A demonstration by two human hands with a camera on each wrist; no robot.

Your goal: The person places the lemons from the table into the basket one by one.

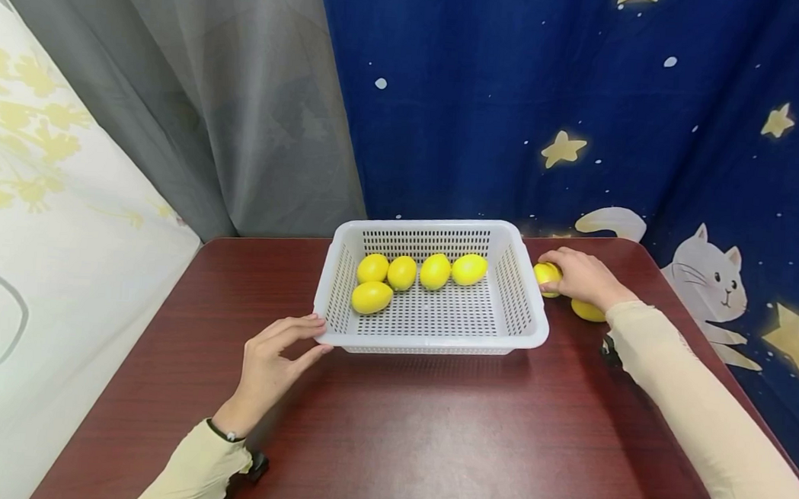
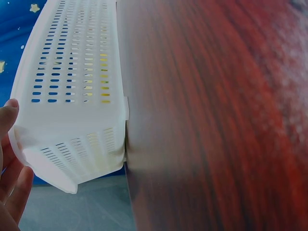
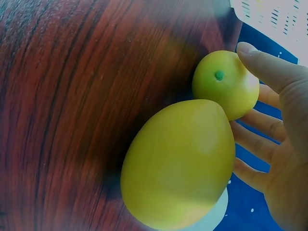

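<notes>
While the left hand pinches the near-left corner of the plastic basket, the right hand grasps a lemon beside its right side, probably light, firm and slightly slippery, best held around its widest part.

The left hand pinches the white basket at its near left corner. Through the slots, something yellow is visible. Reddish-brown tabletop carries the basket; blue cloth is far behind.
</notes>
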